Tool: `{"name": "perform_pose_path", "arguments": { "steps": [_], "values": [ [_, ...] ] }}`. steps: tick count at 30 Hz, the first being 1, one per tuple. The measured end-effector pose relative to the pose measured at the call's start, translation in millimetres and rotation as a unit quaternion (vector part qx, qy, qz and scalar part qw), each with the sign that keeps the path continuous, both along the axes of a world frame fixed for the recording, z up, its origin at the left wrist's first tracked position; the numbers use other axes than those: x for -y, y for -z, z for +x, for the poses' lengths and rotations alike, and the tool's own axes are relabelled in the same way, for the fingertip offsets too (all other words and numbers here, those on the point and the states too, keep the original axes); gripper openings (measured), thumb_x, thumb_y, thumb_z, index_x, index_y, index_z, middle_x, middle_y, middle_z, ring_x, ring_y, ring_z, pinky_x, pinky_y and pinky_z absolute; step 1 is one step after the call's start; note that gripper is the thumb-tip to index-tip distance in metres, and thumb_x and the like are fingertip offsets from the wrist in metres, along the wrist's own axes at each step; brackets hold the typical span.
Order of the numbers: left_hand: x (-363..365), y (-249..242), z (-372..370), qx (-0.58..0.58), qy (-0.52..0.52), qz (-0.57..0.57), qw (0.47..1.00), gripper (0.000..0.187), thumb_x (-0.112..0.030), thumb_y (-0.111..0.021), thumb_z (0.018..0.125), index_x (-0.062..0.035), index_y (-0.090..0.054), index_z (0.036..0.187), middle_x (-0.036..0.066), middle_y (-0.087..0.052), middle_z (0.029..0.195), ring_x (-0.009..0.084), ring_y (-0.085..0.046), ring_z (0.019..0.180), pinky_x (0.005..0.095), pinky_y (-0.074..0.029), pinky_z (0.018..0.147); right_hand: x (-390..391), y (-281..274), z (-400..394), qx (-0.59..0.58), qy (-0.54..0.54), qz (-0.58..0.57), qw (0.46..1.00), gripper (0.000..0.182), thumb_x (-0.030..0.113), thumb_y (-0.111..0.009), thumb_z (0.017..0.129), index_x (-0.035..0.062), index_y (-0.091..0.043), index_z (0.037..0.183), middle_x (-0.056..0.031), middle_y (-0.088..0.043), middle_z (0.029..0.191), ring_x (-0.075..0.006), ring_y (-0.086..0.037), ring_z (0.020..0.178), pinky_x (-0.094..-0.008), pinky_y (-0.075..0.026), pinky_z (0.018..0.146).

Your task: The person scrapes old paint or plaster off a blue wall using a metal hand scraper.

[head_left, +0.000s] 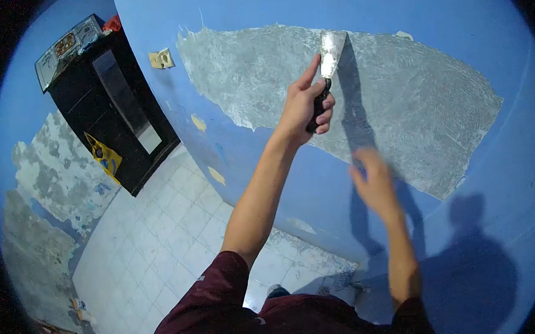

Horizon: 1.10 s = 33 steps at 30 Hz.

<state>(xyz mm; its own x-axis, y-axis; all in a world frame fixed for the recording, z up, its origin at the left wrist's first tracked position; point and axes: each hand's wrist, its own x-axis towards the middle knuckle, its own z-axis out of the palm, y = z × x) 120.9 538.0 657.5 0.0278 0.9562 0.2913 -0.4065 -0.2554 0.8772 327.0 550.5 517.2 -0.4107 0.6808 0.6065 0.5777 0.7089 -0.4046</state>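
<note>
My left hand (305,108) is wrapped round the black handle of a putty knife (332,53), its forefinger stretched along toward the metal blade. The blade points up and lies over the upper edge of a grey bare patch (422,96) on the blue wall (306,195). Lower and to the right, my right hand (373,176) is raised near the patch's lower edge, blurred by motion, with thumb and fingers apart and nothing visible in it. Whether the blade touches the wall is hard to tell.
A wall socket (161,59) sits left of the patch. Farther left stands a dark cabinet (107,103) with a yellow bag (103,157) hanging on it. Pale floor tiles (167,234) lie below. Another wall (53,174) at the far left has peeling paint.
</note>
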Motion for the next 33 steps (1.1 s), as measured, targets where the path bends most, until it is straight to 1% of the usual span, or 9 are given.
{"name": "perform_pose_path", "arguments": {
  "steps": [4,5,7,15,19,21,26,28,33],
  "values": [
    [3,-6,0,0.005,0.007,-0.012,1.000,0.058,-0.016,-0.039,0.106,-0.0298,-0.020,0.159,0.002,-0.043,0.069,0.0101,-0.036,0.045,0.0247,-0.031,0.035,-23,-142,-43,0.018,0.091,0.337,0.937,0.043,0.012,-0.065,0.088,0.0029,-0.056,0.128,-0.0157,-0.059,0.128,-0.0331,-0.056,0.120,-0.0418,-0.045,0.103],
    [4,-7,0,0.008,0.017,-0.013,1.000,0.058,-0.016,-0.039,0.106,-0.0298,-0.020,0.159,0.002,-0.043,0.069,0.0101,-0.036,0.045,0.0247,-0.031,0.035,-36,-158,-53,0.024,0.099,0.337,0.936,0.043,0.012,-0.065,0.088,0.0029,-0.056,0.128,-0.0157,-0.059,0.128,-0.0331,-0.056,0.120,-0.0418,-0.045,0.103],
    [7,-12,-3,0.013,0.014,-0.024,1.000,0.058,-0.016,-0.039,0.106,-0.0280,-0.020,0.159,0.002,-0.043,0.070,0.0098,-0.036,0.045,0.0248,-0.031,0.035,-56,-181,-70,0.140,0.121,0.501,0.845,0.040,0.011,-0.063,0.083,-0.0002,-0.059,0.122,-0.0146,-0.062,0.122,-0.0300,-0.059,0.115,-0.0394,-0.047,0.101],
    [14,-29,-17,0.010,0.030,-0.020,0.999,0.054,-0.016,-0.042,0.105,-0.0206,-0.027,0.157,0.000,-0.041,0.068,0.0067,-0.031,0.039,0.0229,-0.029,0.029,-69,-185,-113,0.199,0.193,0.506,0.817,0.026,0.018,-0.063,0.074,-0.0044,-0.071,0.084,-0.0183,-0.067,0.093,-0.0321,-0.064,0.097,-0.0359,-0.051,0.085],
    [-2,-10,-20,-0.030,0.032,0.017,0.999,0.055,-0.017,-0.042,0.106,-0.0194,-0.026,0.158,-0.001,-0.041,0.065,0.0065,-0.030,0.038,0.0239,-0.031,0.029,-75,-177,-113,0.224,0.215,0.535,0.786,0.029,0.018,-0.062,0.075,-0.0072,-0.072,0.086,-0.0227,-0.067,0.097,-0.0357,-0.064,0.098,-0.0386,-0.051,0.088],
    [-15,7,-11,-0.028,-0.009,0.052,0.998,0.055,-0.017,-0.043,0.106,-0.0178,-0.024,0.158,-0.001,-0.041,0.062,0.0062,-0.031,0.038,0.0238,-0.030,0.029,-77,-174,-108,0.295,0.235,0.579,0.722,0.034,0.019,-0.061,0.075,-0.0099,-0.072,0.089,-0.0271,-0.067,0.103,-0.0392,-0.063,0.100,-0.0409,-0.051,0.091],
    [-17,6,-11,-0.027,-0.002,0.086,0.996,0.056,-0.016,-0.043,0.106,-0.0142,-0.023,0.158,-0.002,-0.042,0.061,0.0052,-0.032,0.039,0.0233,-0.031,0.030,-81,-178,-103,0.310,0.208,0.585,0.720,0.042,0.020,-0.059,0.075,-0.0135,-0.070,0.097,-0.0286,-0.067,0.105,-0.0400,-0.064,0.102,-0.0415,-0.050,0.093],
    [-19,4,-25,-0.056,0.020,0.080,0.995,0.060,-0.005,-0.037,0.104,-0.0166,-0.018,0.160,-0.001,-0.043,0.061,0.0051,-0.035,0.038,0.0235,-0.036,0.031,-82,-175,-111,0.288,0.231,0.580,0.726,0.044,0.020,-0.058,0.076,-0.0144,-0.069,0.100,-0.0268,-0.068,0.102,-0.0394,-0.065,0.099,-0.0416,-0.051,0.092],
    [-29,12,-15,-0.081,-0.020,0.094,0.992,0.059,-0.005,-0.036,0.105,-0.0150,-0.017,0.159,-0.002,-0.045,0.061,0.0048,-0.037,0.039,0.0228,-0.037,0.032,-90,-174,-105,0.315,0.227,0.617,0.684,0.044,0.021,-0.056,0.078,-0.0138,-0.070,0.101,-0.0257,-0.070,0.099,-0.0383,-0.066,0.098,-0.0400,-0.052,0.090]
  ]
}}
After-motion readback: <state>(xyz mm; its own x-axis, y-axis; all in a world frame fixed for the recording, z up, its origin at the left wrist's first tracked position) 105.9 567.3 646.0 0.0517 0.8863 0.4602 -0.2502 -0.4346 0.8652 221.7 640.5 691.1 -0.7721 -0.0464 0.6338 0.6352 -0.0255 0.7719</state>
